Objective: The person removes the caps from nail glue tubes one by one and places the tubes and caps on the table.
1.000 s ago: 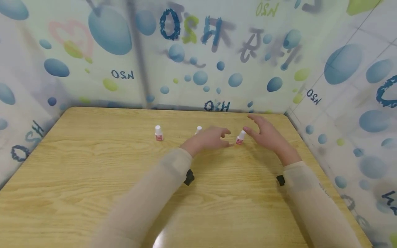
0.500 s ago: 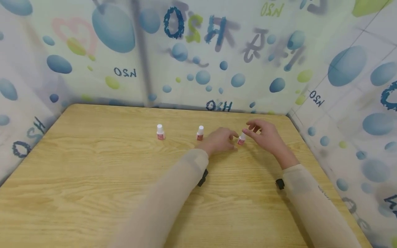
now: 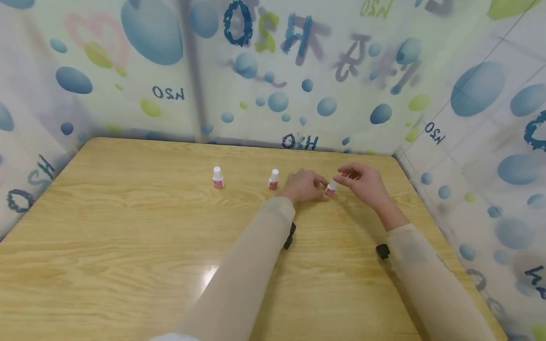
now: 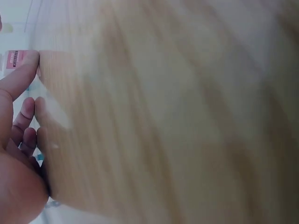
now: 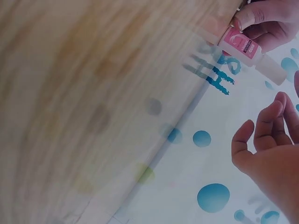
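Note:
A small white bottle [image 3: 330,191] with a pink-red label stands on the table at the right. Around its lower part, my left hand [image 3: 304,185] pinches it between thumb and forefinger. The left wrist view shows a fingertip over part of the bottle's label [image 4: 15,59]. My right hand [image 3: 362,182] hovers by the white cap [image 5: 272,70], its fingers loosely bent; the right wrist view shows a gap between fingers and cap. Two similar bottles stand to the left, one bottle [image 3: 273,179] just beyond my left wrist and another bottle [image 3: 218,178] farther left.
The wood-grain table [image 3: 128,213] reaches back to a wall [image 3: 256,85] printed with blue and green bubbles. A second printed wall [image 3: 477,189] runs along the right edge. Black wrist cameras hang under both sleeves, including the right camera [image 3: 382,251].
My left hand has moved right, onto the right-hand bottle, uncovering the middle bottle. My right hand's fingers have bent and drawn closer to the cap.

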### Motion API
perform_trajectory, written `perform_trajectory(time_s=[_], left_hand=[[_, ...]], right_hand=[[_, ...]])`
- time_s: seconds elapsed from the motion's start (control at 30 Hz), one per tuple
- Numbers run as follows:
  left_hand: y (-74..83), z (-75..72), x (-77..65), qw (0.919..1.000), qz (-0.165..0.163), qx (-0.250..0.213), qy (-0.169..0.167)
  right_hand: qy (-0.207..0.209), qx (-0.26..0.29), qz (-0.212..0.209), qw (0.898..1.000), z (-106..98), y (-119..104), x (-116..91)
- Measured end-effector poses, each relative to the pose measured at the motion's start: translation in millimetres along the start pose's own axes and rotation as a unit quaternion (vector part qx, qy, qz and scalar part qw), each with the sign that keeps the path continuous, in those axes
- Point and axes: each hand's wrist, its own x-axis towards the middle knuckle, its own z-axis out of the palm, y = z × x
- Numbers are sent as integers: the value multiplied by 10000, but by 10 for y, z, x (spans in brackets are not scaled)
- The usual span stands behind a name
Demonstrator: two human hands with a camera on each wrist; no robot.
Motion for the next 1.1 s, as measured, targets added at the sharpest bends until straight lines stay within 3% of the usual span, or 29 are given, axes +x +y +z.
perform_trajectory(time_s=[0.37, 0.53, 0.83, 1.1], left_hand=[[7, 94, 63, 9998, -103, 65, 131], [24, 71, 40, 9997, -182, 50, 175], [26, 24, 3, 9996, -239, 96, 140], [47, 17, -10, 9996, -241, 30, 139]], right_hand=[[-182, 308, 446, 9984, 4, 19, -22], [-188, 446, 573, 9972, 32, 29, -7], [-239, 563, 712, 9956, 77, 43, 16], [-65, 572, 573, 9967, 111, 54, -14]])
